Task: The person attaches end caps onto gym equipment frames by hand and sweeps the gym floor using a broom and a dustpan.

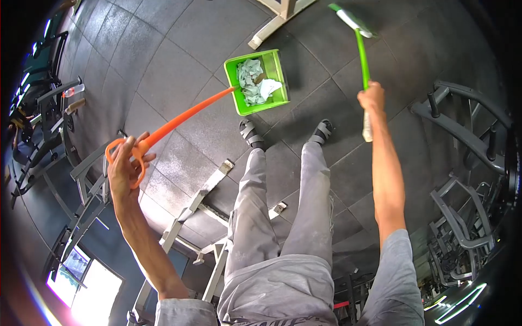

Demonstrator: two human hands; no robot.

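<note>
My left hand point(129, 160) is closed on the looped grip of an orange handle point(187, 115). This handle slopes up to a green long-handled dustpan point(266, 107) on the floor, just beyond my feet. Crumpled pale paper point(251, 73) and a small brown piece lie inside the pan. Over to the right, my right hand point(371, 98) wraps around the green handle of a broom point(363, 57). The broom's green and white head is at the far end, smeared by motion, so I cannot tell whether it touches the floor.
Dark square tiles point(179, 54) cover the floor. A pale metal frame foot point(266, 33) stands beyond the dustpan. Another pale frame point(204, 190) is beside my left leg. Grey gym machines point(462, 103) line the right, with more equipment and a bottle point(74, 91) on the left.
</note>
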